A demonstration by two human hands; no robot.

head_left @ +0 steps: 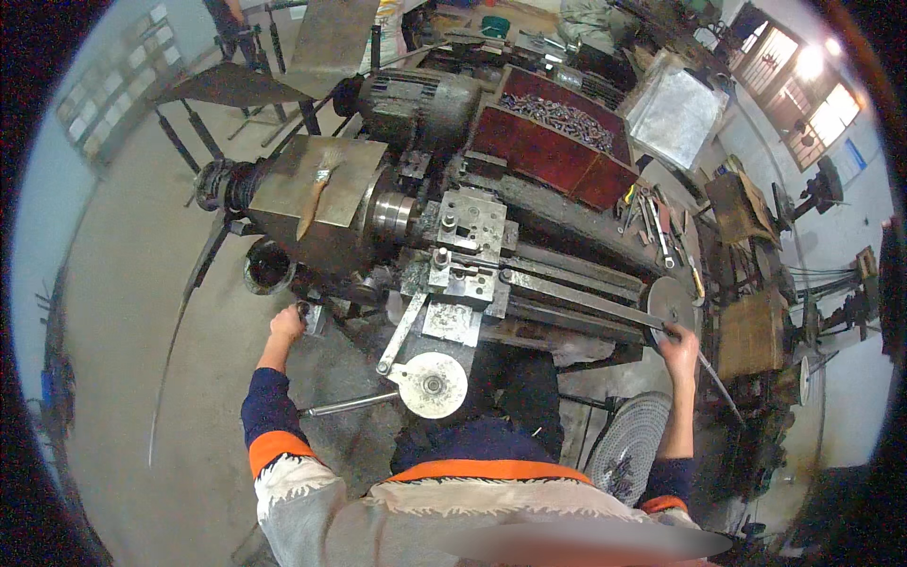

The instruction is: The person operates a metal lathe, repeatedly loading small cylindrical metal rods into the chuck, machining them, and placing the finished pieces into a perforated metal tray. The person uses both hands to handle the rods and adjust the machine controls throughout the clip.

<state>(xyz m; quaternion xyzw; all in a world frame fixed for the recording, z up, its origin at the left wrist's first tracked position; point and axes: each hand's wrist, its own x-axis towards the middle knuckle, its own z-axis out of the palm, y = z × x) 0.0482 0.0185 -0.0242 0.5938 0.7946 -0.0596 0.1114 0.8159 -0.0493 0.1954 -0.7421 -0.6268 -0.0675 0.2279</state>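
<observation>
My left hand (286, 324) is closed beside a small metal block (315, 320) at the front of the lathe, around a dark knob or handle mostly hidden by the fingers. At the right, my right hand (679, 346) grips the end of a long flat metal lever (590, 300) that runs back to the tool slide (461, 282). Left of that slide sits the steel spindle chuck (393, 215). A round handwheel (433, 385) is below the slide, in front of my body.
A brush (315, 197) lies on the headstock cover (354, 170). Behind the bed stands a red bin (548, 161) of small metal parts, with hand tools (661, 227) to its right. A perforated round basket (631, 439) is by my right forearm. A thin rod (179, 331) slants at left.
</observation>
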